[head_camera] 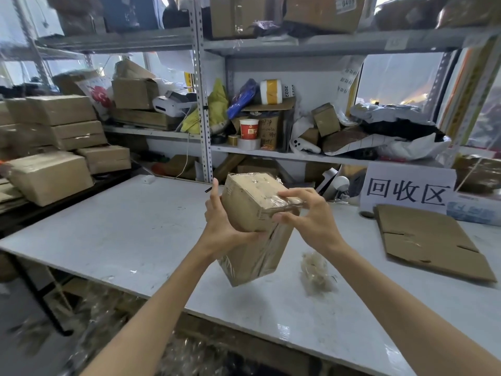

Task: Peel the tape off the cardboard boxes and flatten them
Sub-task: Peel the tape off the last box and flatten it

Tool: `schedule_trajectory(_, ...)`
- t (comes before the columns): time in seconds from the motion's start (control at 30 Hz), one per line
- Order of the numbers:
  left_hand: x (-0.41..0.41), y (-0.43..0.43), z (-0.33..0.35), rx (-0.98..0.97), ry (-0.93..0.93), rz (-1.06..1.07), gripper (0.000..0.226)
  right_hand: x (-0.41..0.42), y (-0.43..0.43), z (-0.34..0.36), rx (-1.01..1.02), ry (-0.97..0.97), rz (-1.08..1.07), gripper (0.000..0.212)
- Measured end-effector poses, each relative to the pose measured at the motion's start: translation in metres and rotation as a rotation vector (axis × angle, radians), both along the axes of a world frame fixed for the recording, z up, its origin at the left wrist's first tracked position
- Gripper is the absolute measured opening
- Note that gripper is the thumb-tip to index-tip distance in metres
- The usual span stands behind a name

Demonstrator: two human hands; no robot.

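Item: cardboard box (252, 221), brown, wrapped in clear tape (267, 198), sealed. Held tilted in the air above the counter (122, 240), in the middle of the view, its lower corner clear of the surface.

Left hand (222, 223): at the box's 9 o'clock side, thumb raised along the edge and fingers curled under the near face, gripping the box.

Right hand (306, 215): at the box's 3 o'clock side, thumb and fingertips pinching a strip of tape at the upper right edge.

Counter: white and scuffed.

Wad of peeled tape (315, 272): clear and crumpled, lying on the counter at 4 o'clock from the box, near it but apart.

Flattened cardboard (423, 240): lying flat on the counter at 3 o'clock, well apart from the box.

White sign (406, 188): large black characters, upright behind the flattened cardboard, at 2 o'clock.

Stacked sealed boxes (54, 147): at 10 o'clock, beyond the counter's left end.

Metal shelf rack (203, 104): at 12 o'clock, crowded with cartons, bags, tape rolls and a red paper cup (249, 128).
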State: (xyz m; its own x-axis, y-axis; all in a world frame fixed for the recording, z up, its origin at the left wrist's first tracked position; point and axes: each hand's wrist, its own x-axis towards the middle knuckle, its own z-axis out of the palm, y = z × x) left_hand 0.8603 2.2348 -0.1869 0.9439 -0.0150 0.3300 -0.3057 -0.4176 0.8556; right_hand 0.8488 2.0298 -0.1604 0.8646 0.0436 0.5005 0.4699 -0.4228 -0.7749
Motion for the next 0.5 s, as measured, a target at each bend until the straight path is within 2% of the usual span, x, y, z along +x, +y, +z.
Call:
schedule_trajectory(0.07, 0.002, 0.002, -0.004, 0.031, -0.019, 0.009, 0.157, -0.002, 0.0, -0.003, -0.026, 0.008, -0.008, 0.051)
schedule_trajectory(0.13, 0.004, 0.005, -0.01, 0.077, -0.036, 0.025, 0.155, -0.005, 0.001, -0.004, -0.167, -0.029, -0.032, 0.055)
schedule_trajectory(0.2, 0.007, 0.007, -0.016, 0.125, -0.042, 0.036, 0.154, -0.007, 0.002, -0.004, -0.273, -0.078, 0.066, 0.057)
schedule_trajectory(0.27, 0.009, 0.007, -0.02, 0.16, -0.037, 0.03, 0.155, -0.009, 0.006, -0.006, -0.246, -0.062, 0.209, 0.046)
schedule_trajectory(0.37, 0.01, 0.006, -0.024, 0.251, -0.05, 0.033, 0.153, -0.009, 0.009, -0.011, -0.253, -0.101, 0.129, 0.018)
schedule_trajectory(0.4, 0.011, 0.006, -0.025, 0.282, -0.058, 0.036, 0.152, -0.007, 0.009, -0.013, -0.27, -0.112, 0.101, 0.014)
schedule_trajectory(0.5, 0.014, 0.005, -0.026, 0.36, -0.085, 0.034, 0.152, -0.004, 0.007, -0.019, -0.358, -0.143, 0.093, 0.02)
